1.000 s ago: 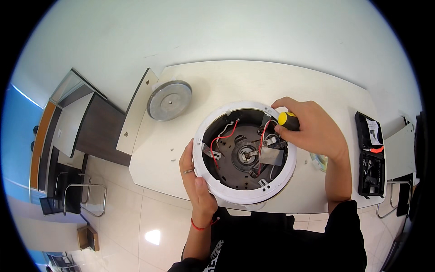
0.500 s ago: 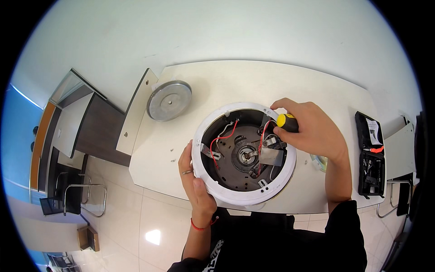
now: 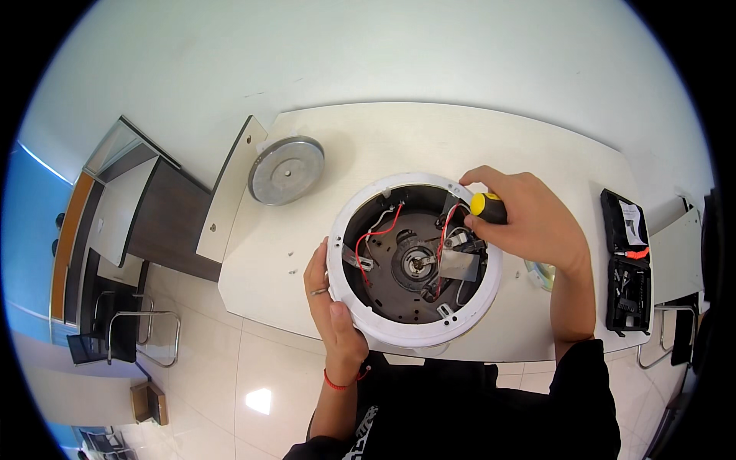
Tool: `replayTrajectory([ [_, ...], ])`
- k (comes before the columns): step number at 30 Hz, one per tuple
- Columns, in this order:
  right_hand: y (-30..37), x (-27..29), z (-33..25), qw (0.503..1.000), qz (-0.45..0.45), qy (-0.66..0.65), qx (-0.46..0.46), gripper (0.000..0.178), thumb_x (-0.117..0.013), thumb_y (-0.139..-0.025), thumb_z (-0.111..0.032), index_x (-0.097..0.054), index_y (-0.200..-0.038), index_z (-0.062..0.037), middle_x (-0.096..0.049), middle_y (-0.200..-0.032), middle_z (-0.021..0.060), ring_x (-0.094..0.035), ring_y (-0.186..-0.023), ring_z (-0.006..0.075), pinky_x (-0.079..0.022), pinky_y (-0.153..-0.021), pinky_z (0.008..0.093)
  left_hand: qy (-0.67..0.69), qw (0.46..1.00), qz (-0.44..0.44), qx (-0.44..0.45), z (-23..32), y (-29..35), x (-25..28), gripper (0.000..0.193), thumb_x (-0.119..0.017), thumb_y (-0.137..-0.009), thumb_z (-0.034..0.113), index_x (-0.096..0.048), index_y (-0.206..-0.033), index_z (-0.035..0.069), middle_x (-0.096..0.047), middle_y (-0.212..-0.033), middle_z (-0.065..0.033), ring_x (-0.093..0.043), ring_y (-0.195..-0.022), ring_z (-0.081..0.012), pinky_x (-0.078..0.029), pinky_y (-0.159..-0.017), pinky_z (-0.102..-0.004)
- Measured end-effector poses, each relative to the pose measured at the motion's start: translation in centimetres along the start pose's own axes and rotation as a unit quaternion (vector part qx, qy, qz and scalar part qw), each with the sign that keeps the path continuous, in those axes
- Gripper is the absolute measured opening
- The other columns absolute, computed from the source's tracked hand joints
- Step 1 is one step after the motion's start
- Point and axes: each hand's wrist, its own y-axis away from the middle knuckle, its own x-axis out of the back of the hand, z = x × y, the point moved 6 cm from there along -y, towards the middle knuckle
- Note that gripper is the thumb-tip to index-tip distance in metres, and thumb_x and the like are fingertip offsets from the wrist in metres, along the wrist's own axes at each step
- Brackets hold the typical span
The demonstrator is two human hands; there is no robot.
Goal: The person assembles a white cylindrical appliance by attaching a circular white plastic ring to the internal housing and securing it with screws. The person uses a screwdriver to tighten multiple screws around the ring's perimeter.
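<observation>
The round white housing point(image 3: 402, 330) stands open side up at the near edge of the counter point(image 3: 368, 146), between the hands. The left hand point(image 3: 336, 326) cups its left side, thumb and fingers gripping the wall; a firm brace there should stop it twisting or slipping off the edge. The right hand point(image 3: 529, 218) is closed around the driver point(image 3: 486, 206), a fingertip against the rim. (The tip is out of sight, so I cannot tell whether it sits in anything.) Seat it squarely before applying torque, then turn slowly with even pressure. A slip inward could catch the red wire point(image 3: 383, 235) or the plate point(image 3: 460, 265). Mind the loose bits point(image 3: 292, 271) to the left; such small pieces would be easily swept away.
</observation>
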Motion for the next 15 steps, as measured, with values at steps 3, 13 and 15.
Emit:
replayTrajectory([
  [3, 0.0, 0.0, 0.0, 1.0, -0.005, 0.0, -0.006, 0.037, -0.077, -0.086, -0.013, -0.063, -0.12, -0.0052, -0.058, -0.06, 0.0128, -0.057, -0.053, 0.0284, -0.04, -0.056, 0.0384, -0.006, 1.0, 0.0, -0.005, -0.5, 0.1, 0.2, 0.091, -0.044, -0.104, 0.065, -0.031, -0.16, -0.006, -0.046, -0.155, -0.0188, -0.046, -0.144, -0.0266, -0.035, -0.121, -0.0416],
  [13, 0.4, -0.1, 0.1, 1.0, -0.005, 0.006, 0.003, 0.042, -0.078, -0.085, -0.012, -0.062, -0.124, -0.0046, -0.06, -0.062, 0.0133, -0.059, -0.054, 0.0301, -0.042, -0.056, 0.0379, 0.062, 0.998, 0.015, 0.013, -0.6, 0.1, -0.4, 0.094, -0.044, -0.103, 0.066, -0.031, -0.159, -0.009, -0.044, -0.155, -0.0224, -0.048, -0.142, -0.0295, -0.039, -0.118, -0.0434],
  [15, 0.6, -0.2, 0.3, 1.0, 0.005, 0.017, 0.011, 0.045, -0.078, -0.085, -0.012, -0.061, -0.126, -0.0048, -0.061, -0.063, 0.0136, -0.06, -0.055, 0.0304, -0.043, -0.057, 0.0376, 0.074, 0.997, 0.02, 0.015, -1.2, 0.3, -0.3, 0.094, -0.045, -0.102, 0.065, -0.031, -0.159, -0.009, -0.044, -0.155, -0.0213, -0.048, -0.142, -0.029, -0.039, -0.118, -0.0434],
])
